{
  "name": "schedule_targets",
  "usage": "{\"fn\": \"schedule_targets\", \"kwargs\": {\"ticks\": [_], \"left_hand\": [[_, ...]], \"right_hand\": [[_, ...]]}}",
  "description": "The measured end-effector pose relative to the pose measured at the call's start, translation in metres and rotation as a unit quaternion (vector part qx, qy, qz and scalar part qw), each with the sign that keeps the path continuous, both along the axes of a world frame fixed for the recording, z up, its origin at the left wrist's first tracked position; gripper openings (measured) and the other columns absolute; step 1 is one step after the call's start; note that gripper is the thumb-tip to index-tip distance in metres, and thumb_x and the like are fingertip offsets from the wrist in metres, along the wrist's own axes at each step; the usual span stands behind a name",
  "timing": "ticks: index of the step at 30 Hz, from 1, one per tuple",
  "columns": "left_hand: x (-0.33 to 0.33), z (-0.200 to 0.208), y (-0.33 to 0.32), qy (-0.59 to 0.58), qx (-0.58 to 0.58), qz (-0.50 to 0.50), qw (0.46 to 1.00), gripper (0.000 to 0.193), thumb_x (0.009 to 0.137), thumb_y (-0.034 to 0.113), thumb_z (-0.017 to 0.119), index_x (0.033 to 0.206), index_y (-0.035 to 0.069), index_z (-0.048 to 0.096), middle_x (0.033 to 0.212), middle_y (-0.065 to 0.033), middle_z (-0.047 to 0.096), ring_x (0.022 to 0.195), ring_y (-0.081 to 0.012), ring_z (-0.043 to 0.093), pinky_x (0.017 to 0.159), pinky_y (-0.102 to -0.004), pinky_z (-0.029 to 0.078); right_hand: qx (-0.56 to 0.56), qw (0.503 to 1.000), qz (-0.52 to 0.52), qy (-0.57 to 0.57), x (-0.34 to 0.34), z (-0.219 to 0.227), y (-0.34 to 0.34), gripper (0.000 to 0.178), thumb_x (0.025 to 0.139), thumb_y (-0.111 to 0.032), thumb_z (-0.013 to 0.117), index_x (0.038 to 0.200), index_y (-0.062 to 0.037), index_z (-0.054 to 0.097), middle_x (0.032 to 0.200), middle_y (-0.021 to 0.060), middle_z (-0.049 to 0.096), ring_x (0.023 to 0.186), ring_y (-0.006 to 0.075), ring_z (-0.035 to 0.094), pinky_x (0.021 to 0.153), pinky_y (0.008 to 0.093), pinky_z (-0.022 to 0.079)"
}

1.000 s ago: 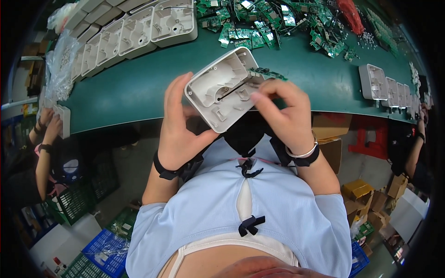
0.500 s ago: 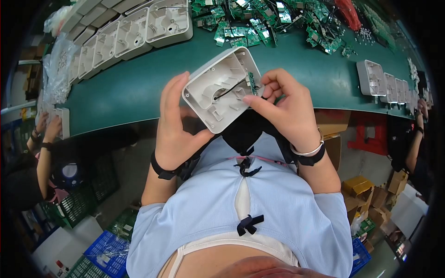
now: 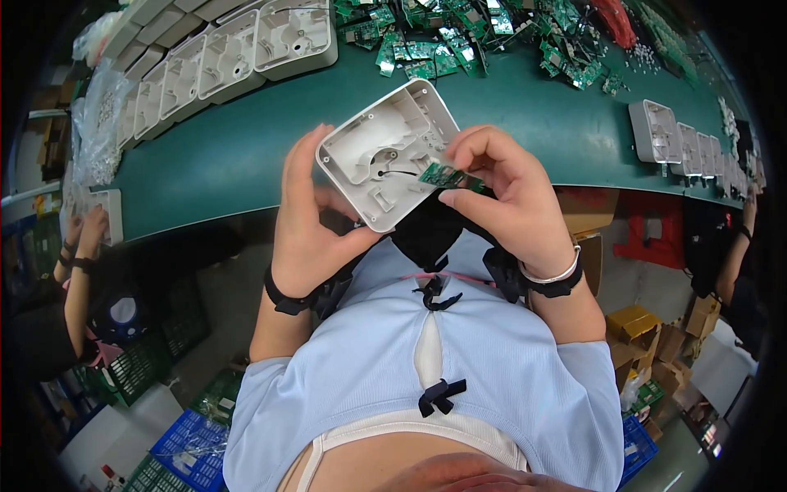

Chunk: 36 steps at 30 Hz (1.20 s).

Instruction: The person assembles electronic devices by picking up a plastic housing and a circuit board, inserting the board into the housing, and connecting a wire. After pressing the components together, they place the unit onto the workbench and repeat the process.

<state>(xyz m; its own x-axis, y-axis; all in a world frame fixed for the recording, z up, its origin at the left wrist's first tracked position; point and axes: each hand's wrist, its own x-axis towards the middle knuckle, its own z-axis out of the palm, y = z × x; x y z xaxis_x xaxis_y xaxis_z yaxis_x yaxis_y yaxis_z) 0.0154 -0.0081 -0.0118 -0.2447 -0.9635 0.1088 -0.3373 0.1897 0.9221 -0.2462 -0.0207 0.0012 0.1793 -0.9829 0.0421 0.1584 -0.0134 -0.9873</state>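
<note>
My left hand (image 3: 307, 217) is closed around the left side of a white plastic housing (image 3: 351, 144), tilted with its open inside toward me above the near table edge. Ribs, screw posts and a round recess show inside it. Between the thumb and fingers of my right hand (image 3: 508, 189) is a small green circuit board (image 3: 443, 174), lying over the housing's right edge. A black cable (image 3: 398, 173) runs from the board to a hole in the recess. The tips of some right fingers are hidden behind the board.
Several similar housings (image 3: 221, 66) line the far left of the green table (image 3: 246, 156), beside a clear plastic bag (image 3: 102, 123). A pile of circuit boards (image 3: 443, 49) lies at the back. More housings (image 3: 656, 131) stand at the right. Other people's hands (image 3: 92, 225) work at the left edge.
The circuit board has turned from edge-on to flatter and shifted down over the housing's right edge with my right hand. My left hand keeps its hold on the housing.
</note>
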Motion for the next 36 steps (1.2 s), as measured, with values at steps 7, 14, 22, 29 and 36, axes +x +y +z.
{"fn": "schedule_targets", "kwargs": {"ticks": [7,14,22,29,36], "left_hand": [[0.0,0.002,0.0,0.027,0.072,0.046,0.996,0.123,0.065,0.002,0.098,0.165,0.008,0.026,0.151,-0.0157,0.05,0.083,-0.0152,0.072,0.071,-0.0277,0.06],[0.003,0.003,-0.004,0.049,0.084,0.051,0.994,0.123,0.064,0.006,0.1,0.164,0.009,0.029,0.14,-0.0123,0.06,0.073,-0.0113,0.07,0.066,-0.0262,0.057],[0.007,-0.001,-0.009,0.059,0.093,0.046,0.993,0.125,0.065,0.003,0.099,0.165,0.009,0.025,0.134,-0.0133,0.064,0.076,-0.0127,0.072,0.069,-0.0269,0.058],[0.007,-0.002,-0.013,0.066,0.124,0.018,0.99,0.126,0.067,0.001,0.097,0.167,0.009,0.02,0.136,-0.0161,0.064,0.084,-0.0162,0.076,0.073,-0.0289,0.061],[0.004,-0.001,-0.01,0.094,0.103,0.04,0.989,0.126,0.068,-0.002,0.096,0.167,0.008,0.018,0.151,-0.0191,0.054,0.108,-0.0249,0.075,0.087,-0.0335,0.064]], "right_hand": [[-0.237,0.941,0.127,0.204,0.002,-0.001,-0.006,0.021,0.079,0.008,0.079,0.089,-0.0031,0.064,0.103,0.0076,0.072,0.093,0.0228,0.067,0.085,0.0343,0.053],[-0.287,0.928,0.132,0.199,0.0,-0.01,-0.009,0.022,0.076,0.008,0.08,0.088,-0.0055,0.067,0.1,0.0059,0.073,0.09,0.0264,0.067,0.084,0.0365,0.053],[-0.362,0.87,0.098,0.321,0.003,-0.007,-0.009,0.021,0.079,0.002,0.079,0.096,-0.0087,0.073,0.106,0.004,0.073,0.1,0.0279,0.067,0.091,0.0385,0.05],[-0.372,0.87,0.086,0.313,0.007,-0.007,-0.011,0.018,0.081,-0.01,0.082,0.098,-0.0103,0.075,0.113,0.0033,0.072,0.107,0.029,0.066,0.098,0.0429,0.047],[-0.295,0.91,0.057,0.286,0.019,-0.011,-0.009,0.019,0.082,-0.012,0.082,0.099,-0.0102,0.073,0.114,0.0028,0.071,0.107,0.0243,0.067,0.097,0.0427,0.046]]}}
